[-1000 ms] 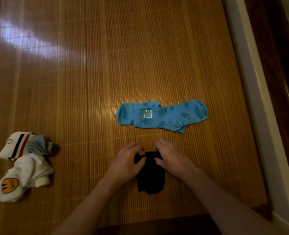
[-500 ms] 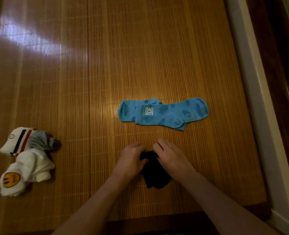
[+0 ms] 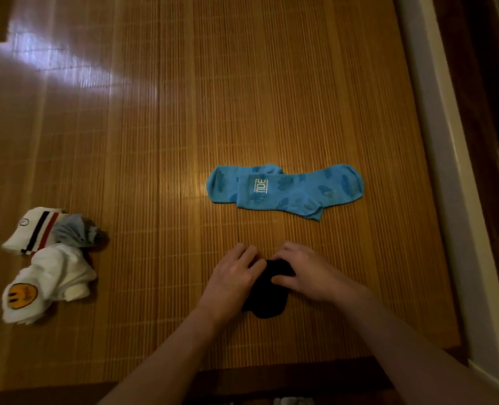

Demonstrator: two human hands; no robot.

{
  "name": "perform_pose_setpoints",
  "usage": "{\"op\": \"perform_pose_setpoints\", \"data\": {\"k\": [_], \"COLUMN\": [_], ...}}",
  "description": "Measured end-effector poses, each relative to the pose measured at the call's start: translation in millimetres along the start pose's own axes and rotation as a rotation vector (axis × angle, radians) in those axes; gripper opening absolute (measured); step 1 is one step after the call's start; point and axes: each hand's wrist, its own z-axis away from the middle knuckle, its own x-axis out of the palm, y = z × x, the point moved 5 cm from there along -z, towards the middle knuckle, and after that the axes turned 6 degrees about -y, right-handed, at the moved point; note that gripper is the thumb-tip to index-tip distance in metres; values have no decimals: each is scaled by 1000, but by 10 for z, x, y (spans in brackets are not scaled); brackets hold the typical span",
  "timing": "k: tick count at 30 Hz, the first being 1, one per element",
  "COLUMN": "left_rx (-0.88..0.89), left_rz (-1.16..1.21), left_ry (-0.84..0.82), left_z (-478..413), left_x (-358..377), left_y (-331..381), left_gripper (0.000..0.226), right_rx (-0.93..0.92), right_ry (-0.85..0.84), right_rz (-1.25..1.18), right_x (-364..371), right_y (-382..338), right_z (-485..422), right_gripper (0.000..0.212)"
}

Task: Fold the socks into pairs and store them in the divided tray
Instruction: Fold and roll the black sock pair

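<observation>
Both hands are on the black socks (image 3: 267, 299), which lie on the mat (image 3: 160, 147) close to the person, just below the middle of the view. The left hand (image 3: 236, 273) has its fingers curled over the left of the far end, and the right hand (image 3: 306, 276) grips the right of it with its thumb across the cloth. The two hands nearly touch over the dark fabric. The near end of the socks sticks out rounded towards the person. Whether it is one sock or two laid together cannot be told, as the cloth is too dark.

The step in hand looks like the fold itself — the far end being rolled or tucked towards the near end to make a compact bundle. The next move probably calls for finishing that tuck tightly enough to hold, then lifting the bundle away to the tray. The tray is not in view, so where it stands cannot be said.

Beyond the hands, and apart from them, the blue socks (image 3: 286, 190) lie flat and overlapped — likely next in line. Far to the left is a loose heap: a striped sock (image 3: 34, 229), a grey sock (image 3: 75, 232) touching it, and a smiley sock (image 3: 46, 285) just in front.
</observation>
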Motion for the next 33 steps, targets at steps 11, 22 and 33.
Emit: {"op": "perform_pose_setpoints", "data": {"k": [11,22,33], "left_rx": [-111,-109,36], "left_rz": [391,213,132], "left_ry": [-102,-51,7], "left_z": [89,22,196], "left_x": [45,43,135], "left_y": [-229,-86,67], "left_gripper": [21,28,30], "right_rx": [-148,-94,-99], "right_ry": [172,305,195], "right_rz": [217,133,137], "right_x": [73,261,174], "right_y": [-194,-149,-105], "right_z": [133,297,356], "right_gripper": [34,38,31]}}
